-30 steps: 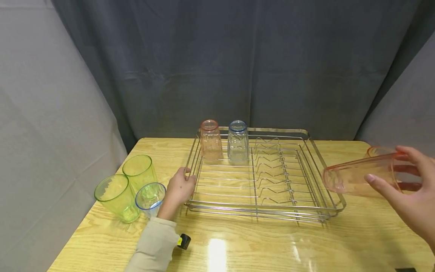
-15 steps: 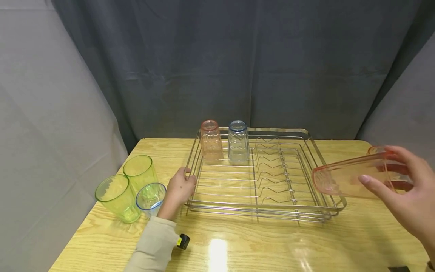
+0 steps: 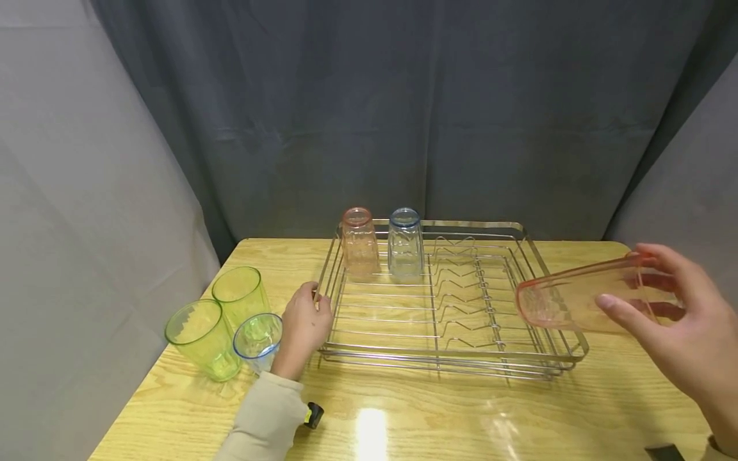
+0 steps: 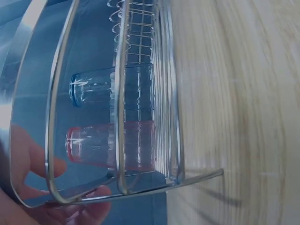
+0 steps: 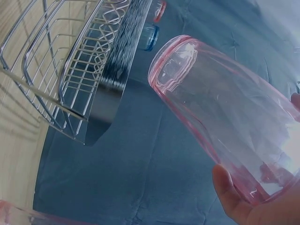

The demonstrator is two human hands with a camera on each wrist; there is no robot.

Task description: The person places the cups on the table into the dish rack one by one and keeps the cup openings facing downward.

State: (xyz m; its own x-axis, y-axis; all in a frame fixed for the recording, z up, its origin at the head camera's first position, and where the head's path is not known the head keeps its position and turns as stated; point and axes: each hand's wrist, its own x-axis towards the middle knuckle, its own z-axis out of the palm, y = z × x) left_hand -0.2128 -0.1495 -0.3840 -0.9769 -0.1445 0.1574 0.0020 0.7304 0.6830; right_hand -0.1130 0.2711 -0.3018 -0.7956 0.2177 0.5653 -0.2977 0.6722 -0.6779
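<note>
My right hand (image 3: 686, 314) grips a clear pink tumbler (image 3: 576, 298) near its mouth. The tumbler lies tilted in the air, its thick base pointing left and overlapping the rack's right rim in the head view. In the right wrist view the base of this tumbler (image 5: 225, 103) faces toward the rack. My left hand (image 3: 305, 323) holds the left side rail of the wire dish rack (image 3: 461, 351), fingers curled over the metal. At the rack's back left, a pink tumbler (image 3: 360, 246) and a blue tumbler (image 3: 406, 246) stand upside down side by side.
Left of the rack, two green tumblers (image 3: 204, 339) and a blue-rimmed tumbler (image 3: 257, 336) stand upright by my left forearm. Wavy wire dividers (image 3: 461, 288) fill the rack's right part. Another pink tumbler (image 5: 28, 215) shows at the right wrist view's lower left corner. Dark curtain (image 3: 369, 115) hangs behind.
My right hand has moved left with the pink tumbler, bringing its base over the rack's right rim. The left hand stays on the rack rail.
</note>
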